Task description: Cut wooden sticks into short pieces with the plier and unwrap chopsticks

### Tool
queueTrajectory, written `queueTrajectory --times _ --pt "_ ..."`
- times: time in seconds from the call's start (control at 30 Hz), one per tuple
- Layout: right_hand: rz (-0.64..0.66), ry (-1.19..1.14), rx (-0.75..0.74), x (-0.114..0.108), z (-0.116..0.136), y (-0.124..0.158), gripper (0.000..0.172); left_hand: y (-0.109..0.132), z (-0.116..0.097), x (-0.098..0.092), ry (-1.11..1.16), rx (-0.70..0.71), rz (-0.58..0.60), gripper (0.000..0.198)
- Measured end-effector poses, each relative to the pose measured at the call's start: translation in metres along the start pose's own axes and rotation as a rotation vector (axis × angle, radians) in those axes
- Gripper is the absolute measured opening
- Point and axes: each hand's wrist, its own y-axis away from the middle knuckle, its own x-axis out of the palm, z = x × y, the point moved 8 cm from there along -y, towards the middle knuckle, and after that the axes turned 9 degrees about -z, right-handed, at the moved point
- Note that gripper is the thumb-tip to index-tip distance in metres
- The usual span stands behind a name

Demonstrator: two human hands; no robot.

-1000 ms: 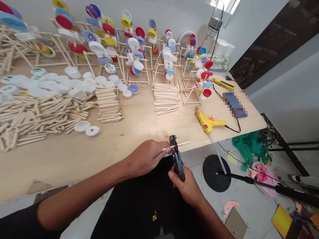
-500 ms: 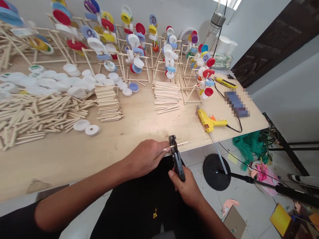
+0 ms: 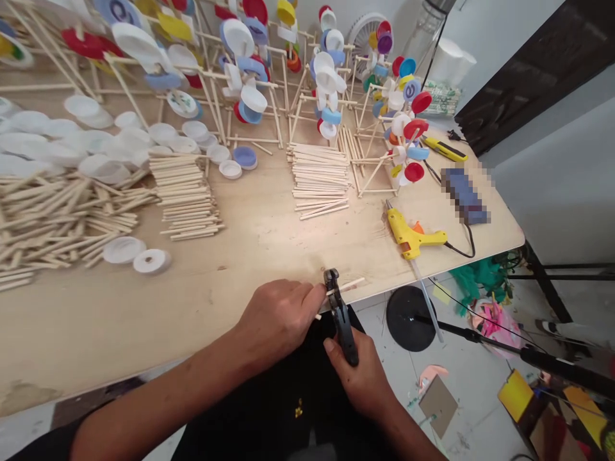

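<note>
The desk (image 3: 250, 269) is spreading mostly to the left of a yellow glue gun (image 3: 409, 237). Cap-covered stick frames (image 3: 325, 72) are standing beyond the glue gun, chiefly to its left. Well left of the glue gun, a loose stick heap (image 3: 62, 218) is lying, and between the two a tidier stick bundle (image 3: 319, 179) is resting.

Nearer the body than the glue gun and to its left, the left hand (image 3: 283, 314) is grasping a thin stick by its near end, while the right hand (image 3: 362, 371) is clasping the handles of a black plier-like tool (image 3: 343, 326). This tool is probably feeling firm and fairly weighty, its handles offering the natural hold; its long axis is running away from the body, head foremost. Left of the glue gun and nearer the body, the pale thin stick (image 3: 354, 283) is crossing that head; whether the jaws are biting, I cannot tell. It is likely feeling light, stiff and snappable, best held close to the jaws. Its free end is pointing rightward, its long axis roughly following the desk's near edge.
</note>
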Motion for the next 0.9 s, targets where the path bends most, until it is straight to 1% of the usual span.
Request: queueTrajectory --times 0.07,0.13,0.3,0.4,0.53,0.67,0.8,0.9 --pt "0.005 -0.004 0.013 0.001 0.000 0.001 0.031 0.001 0.001 -0.001 -0.014 0.006 -0.051 0.027" --pt "0.011 -0.009 0.027 0.003 0.001 0.001 0.031 0.001 0.003 -0.001 0.005 0.009 -0.076 0.027" --pt "-0.004 -0.007 0.029 0.006 -0.001 0.001 0.030 0.003 0.005 0.002 0.072 0.005 -0.036 0.023" --pt "-0.004 -0.017 0.018 0.008 -0.003 -0.001 0.029 0.003 0.005 0.001 0.066 0.003 -0.045 0.023" --pt "0.009 -0.054 0.037 0.008 -0.004 -0.002 0.029 0.002 0.002 -0.003 -0.030 0.026 -0.076 0.025" --pt "0.047 -0.119 0.084 0.008 -0.004 0.000 0.027 0.001 -0.006 -0.010 -0.174 0.107 -0.121 0.021" --pt "0.113 -0.180 0.080 0.010 -0.002 0.004 0.022 -0.001 -0.013 -0.012 -0.266 0.174 -0.119 0.023" --pt "0.126 -0.206 0.079 0.011 -0.004 0.004 0.022 -0.002 -0.012 -0.009 -0.244 0.170 -0.085 0.027"
